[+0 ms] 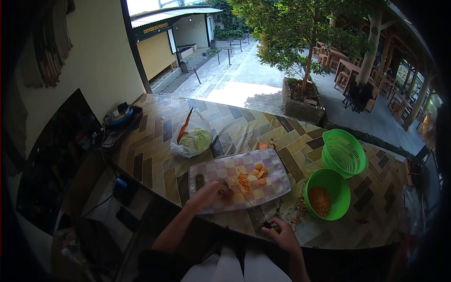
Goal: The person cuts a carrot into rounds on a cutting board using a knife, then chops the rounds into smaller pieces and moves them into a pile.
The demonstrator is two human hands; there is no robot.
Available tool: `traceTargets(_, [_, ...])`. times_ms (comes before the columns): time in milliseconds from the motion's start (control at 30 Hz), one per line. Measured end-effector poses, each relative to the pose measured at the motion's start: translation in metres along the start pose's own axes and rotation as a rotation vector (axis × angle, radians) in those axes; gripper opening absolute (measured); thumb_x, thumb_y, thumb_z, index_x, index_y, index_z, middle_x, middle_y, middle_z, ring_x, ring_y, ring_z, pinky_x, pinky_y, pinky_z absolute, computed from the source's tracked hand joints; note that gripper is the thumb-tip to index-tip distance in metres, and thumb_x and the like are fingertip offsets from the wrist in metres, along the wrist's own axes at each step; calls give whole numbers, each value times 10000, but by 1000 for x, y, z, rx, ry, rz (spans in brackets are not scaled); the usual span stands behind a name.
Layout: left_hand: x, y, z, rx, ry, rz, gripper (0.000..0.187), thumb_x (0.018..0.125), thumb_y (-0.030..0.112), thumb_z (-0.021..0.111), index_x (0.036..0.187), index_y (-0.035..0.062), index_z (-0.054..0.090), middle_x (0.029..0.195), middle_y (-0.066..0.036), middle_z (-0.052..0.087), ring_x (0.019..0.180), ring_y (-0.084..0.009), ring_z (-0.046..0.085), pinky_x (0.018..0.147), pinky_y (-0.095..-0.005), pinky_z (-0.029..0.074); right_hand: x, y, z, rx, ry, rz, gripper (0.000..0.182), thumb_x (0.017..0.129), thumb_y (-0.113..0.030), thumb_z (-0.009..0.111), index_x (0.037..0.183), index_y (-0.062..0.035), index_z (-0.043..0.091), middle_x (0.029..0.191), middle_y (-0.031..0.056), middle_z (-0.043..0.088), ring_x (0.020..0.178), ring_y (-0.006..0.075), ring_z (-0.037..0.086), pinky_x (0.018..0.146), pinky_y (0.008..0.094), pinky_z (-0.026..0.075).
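Note:
A checkered pink and white cutting board (275, 188) lies on the counter in front of me. My right hand (284, 235) grips the black handle of a knife (253, 205), whose thin blade slants up and left over the board. On the board's left half rests my left hand (213, 191), fingers bent together; anything under them is hidden. Between the blade and the board's middle is a small heap of diced carrot (243, 182). Several carrot pieces (259, 173) sit just beyond it, to the right.
Right of the board stands a green bowl (345, 197) with chopped orange bits inside, touching a green colander (344, 150). Peel scraps (298, 211) lie beside the bowl. Behind the board, a plastic bag (190, 141) holds pale green cabbage and a carrot. A dark screen (56, 160) stands left.

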State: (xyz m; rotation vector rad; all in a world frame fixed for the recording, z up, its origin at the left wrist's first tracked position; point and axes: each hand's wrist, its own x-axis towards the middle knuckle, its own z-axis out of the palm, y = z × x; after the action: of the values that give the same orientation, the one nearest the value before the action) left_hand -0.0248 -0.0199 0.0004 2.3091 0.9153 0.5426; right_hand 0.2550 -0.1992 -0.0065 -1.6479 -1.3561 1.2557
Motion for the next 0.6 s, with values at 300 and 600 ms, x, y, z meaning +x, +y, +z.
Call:
traceTargets(300, [-20,22,21,-5,283,-198,246,765,11,705,1004,-48,706,976,-189,684,897,-329,676,813,-379,533,0,4,7,-30,-8,-44,447,832,-354,761,1031,24,630,751,138,661,677,159,633,631,307,487])
traceTargets(600, [-28,28,16,63,288,-108,198,776,-7,692,970,-39,718,952,-195,693,895,-345,673,828,-392,527,-2,-8,6,-74,-41,-22,438,853,-368,734,1023,23,632,744,157,658,659,172,626,616,323,468])
